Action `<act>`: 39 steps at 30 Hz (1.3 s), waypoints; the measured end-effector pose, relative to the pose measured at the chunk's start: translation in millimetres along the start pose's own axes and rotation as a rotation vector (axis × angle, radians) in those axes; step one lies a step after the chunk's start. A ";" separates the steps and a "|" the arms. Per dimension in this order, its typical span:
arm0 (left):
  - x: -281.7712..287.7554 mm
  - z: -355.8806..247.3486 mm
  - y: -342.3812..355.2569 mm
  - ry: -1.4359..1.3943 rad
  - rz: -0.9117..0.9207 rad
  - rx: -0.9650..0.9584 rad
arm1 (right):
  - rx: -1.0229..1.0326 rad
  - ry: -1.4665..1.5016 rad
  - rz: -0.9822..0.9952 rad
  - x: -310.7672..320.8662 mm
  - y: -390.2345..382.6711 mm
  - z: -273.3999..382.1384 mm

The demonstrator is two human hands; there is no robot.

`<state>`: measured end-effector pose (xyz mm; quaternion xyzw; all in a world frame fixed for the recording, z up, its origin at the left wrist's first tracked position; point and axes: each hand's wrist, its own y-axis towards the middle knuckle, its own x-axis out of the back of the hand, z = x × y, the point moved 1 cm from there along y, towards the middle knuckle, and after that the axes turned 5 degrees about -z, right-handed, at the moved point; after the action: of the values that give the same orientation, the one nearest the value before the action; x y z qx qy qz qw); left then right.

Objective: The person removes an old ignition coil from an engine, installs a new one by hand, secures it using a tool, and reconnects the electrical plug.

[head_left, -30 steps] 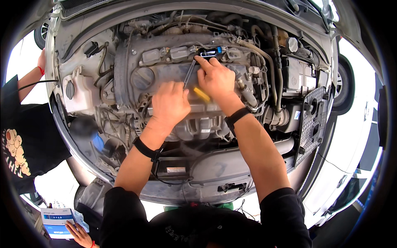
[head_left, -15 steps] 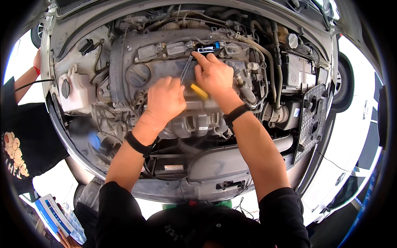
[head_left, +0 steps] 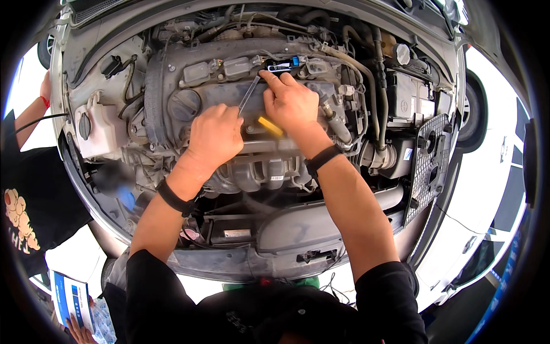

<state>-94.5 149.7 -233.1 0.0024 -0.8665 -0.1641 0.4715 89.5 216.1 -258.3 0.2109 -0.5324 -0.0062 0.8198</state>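
Observation:
My left hand [head_left: 216,133] is closed around the lower end of a thin, straight metal tool [head_left: 248,94]. Its shaft slants up and right toward the black ignition coil [head_left: 278,67] with the blue connector [head_left: 295,61]. At the shaft's upper end, my right hand [head_left: 291,103] reaches with its index finger beside the coil. The other right fingers are bent, and what they may hold is hidden. Just below, between my hands, is a blurred yellow handle-like piece [head_left: 270,126]. Two older grey coils [head_left: 238,67] sit in the engine cover to the left.
A round oil filler cap [head_left: 184,105] lies left of my hands, with a white reservoir [head_left: 97,127] farther left. The battery [head_left: 408,100] is at the right. Beyond the left fender stands another person [head_left: 46,195]; a hand below holds a blue-and-white box [head_left: 71,299].
The whole view has shifted slightly, moving the engine a little left. Both my hands keep nearly the same place on it. The blue-and-white box at lower left has turned more upright.

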 end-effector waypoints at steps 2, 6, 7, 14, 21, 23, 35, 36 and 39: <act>-2.0 -2.6 -0.5 -0.012 -0.034 0.001 | -0.004 0.004 0.004 0.6 0.3 1.2; 0.2 -1.3 2.6 -0.024 -0.015 -0.047 | -0.003 0.004 -0.013 0.7 0.9 0.9; -1.1 -1.2 1.9 -0.004 0.015 -0.024 | -0.010 0.006 -0.001 0.3 1.0 0.8; -0.8 0.8 2.5 -0.022 0.020 -0.029 | 0.004 -0.008 0.005 0.8 1.0 -0.4; 6.8 10.4 2.2 -0.027 0.035 -0.014 | 0.002 0.002 -0.005 1.8 -1.8 3.0; 2.1 7.2 1.3 0.002 0.027 0.034 | -0.010 0.026 -0.006 -0.9 -3.7 0.8; -16.2 -21.7 10.3 0.018 0.119 0.296 | 0.055 0.061 -0.038 56.5 41.5 -62.9; -16.5 -21.5 9.1 0.023 0.090 0.270 | 0.069 0.048 0.002 57.0 45.3 -64.8; -14.4 -25.5 6.0 -0.011 0.041 0.234 | 0.128 0.015 0.048 58.0 55.2 -71.9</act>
<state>-64.8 150.4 -230.4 0.0388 -0.8822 -0.0520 0.4663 165.8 277.2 -213.1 0.2499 -0.5305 0.0490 0.8085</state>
